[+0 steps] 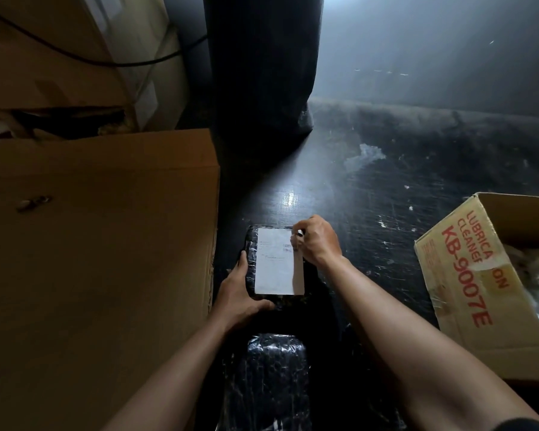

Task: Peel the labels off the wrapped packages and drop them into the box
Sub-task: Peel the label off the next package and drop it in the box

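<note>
A black wrapped package (251, 244) lies on the dark floor in front of me, with a white label (276, 262) covering most of its top. My left hand (240, 293) grips the package's near left corner and side. My right hand (316, 241) pinches the label's far right corner, which looks slightly lifted. A second black wrapped package (277, 374) lies nearer to me, between my forearms, with no label showing. An open cardboard box (467, 275) with red print stands at the right, and crumpled pale material shows inside it.
A large closed brown carton (100, 244) stands close on the left, beside the package. More cartons (59, 57) and a black cable are stacked behind it. A tall black bag or post (262, 73) rises ahead. The scuffed dark floor (386, 181) stretches to the right.
</note>
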`<act>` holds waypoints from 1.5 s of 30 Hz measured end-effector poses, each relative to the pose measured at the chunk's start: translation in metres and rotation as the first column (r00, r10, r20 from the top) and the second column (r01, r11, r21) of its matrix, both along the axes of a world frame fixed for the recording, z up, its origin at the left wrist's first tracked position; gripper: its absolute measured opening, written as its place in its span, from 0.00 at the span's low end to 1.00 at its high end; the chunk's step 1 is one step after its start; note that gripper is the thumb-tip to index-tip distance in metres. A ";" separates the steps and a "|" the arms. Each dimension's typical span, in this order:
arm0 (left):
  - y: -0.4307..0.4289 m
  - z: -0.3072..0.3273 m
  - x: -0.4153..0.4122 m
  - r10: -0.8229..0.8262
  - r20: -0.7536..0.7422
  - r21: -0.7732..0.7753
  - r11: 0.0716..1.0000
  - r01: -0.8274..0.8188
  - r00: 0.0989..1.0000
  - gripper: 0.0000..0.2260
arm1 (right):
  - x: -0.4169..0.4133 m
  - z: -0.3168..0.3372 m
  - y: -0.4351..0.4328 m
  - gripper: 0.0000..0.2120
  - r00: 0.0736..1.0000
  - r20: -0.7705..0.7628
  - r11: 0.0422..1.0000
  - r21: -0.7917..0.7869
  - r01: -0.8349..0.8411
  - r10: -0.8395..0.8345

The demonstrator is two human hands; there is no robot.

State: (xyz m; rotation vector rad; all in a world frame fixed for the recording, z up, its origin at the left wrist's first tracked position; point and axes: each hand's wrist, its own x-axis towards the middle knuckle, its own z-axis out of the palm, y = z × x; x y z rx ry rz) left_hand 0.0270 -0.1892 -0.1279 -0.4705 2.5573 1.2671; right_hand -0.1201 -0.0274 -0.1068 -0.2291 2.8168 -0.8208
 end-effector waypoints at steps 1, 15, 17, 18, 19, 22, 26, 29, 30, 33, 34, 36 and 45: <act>0.001 0.000 0.001 0.014 -0.006 0.004 1.000 -0.014 1.000 0.61 | -0.001 0.000 0.000 0.05 1.000 0.007 1.000 -0.013 0.020 -0.019; 0.005 -0.001 0.005 0.081 -0.016 0.071 0.994 -0.080 0.997 0.56 | 0.002 -0.006 -0.001 0.02 0.981 -0.187 0.999 0.002 -0.047 0.047; 0.005 -0.001 0.005 0.082 -0.015 0.068 0.994 -0.081 0.997 0.56 | 0.003 -0.006 0.000 0.02 0.976 -0.197 0.996 0.007 -0.090 0.089; 0.005 -0.001 0.004 0.081 -0.014 0.068 0.994 -0.080 0.997 0.56 | 0.004 -0.005 0.000 0.04 0.976 -0.189 0.994 0.005 -0.109 0.108; 0.005 -0.001 0.004 0.078 -0.011 0.069 0.995 -0.078 0.997 0.57 | 0.004 -0.004 0.000 0.09 0.978 -0.168 0.992 -0.001 -0.125 0.123; 0.002 0.001 0.002 0.047 0.001 0.060 0.997 -0.047 0.999 0.60 | 0.000 -0.003 -0.005 0.20 0.991 -0.067 0.993 -0.030 -0.117 0.115; 0.002 0.002 0.002 0.026 -0.001 0.044 0.999 -0.026 1.000 0.62 | -0.005 -0.008 -0.014 0.08 0.992 -0.097 0.996 0.011 -0.085 0.086; 0.005 -0.001 0.002 0.051 -0.016 0.056 0.997 -0.050 0.999 0.61 | -0.001 -0.009 -0.016 0.06 0.985 -0.144 0.996 0.011 -0.090 0.091; 0.006 -0.002 0.003 0.065 -0.016 0.062 0.996 -0.064 0.998 0.61 | 0.000 -0.010 -0.016 0.04 0.982 -0.157 0.994 0.019 -0.105 0.107; 0.008 -0.003 0.003 0.116 -0.017 0.097 0.989 -0.114 0.993 0.59 | 0.004 -0.012 -0.014 0.03 0.968 -0.212 0.991 0.006 -0.132 0.131; 0.008 -0.004 0.004 0.132 -0.018 0.108 0.986 -0.129 0.991 0.58 | 0.006 -0.013 -0.014 0.04 0.963 -0.233 0.990 -0.002 -0.140 0.136; 0.008 -0.005 0.004 0.147 -0.015 0.112 0.983 -0.144 0.989 0.57 | 0.009 -0.013 -0.012 0.03 0.954 -0.262 0.988 -0.011 -0.156 0.148; 0.009 -0.007 0.005 0.183 0.007 0.088 0.979 -0.183 0.983 0.54 | 0.026 -0.011 -0.009 0.04 0.926 -0.351 0.981 -0.075 -0.179 0.142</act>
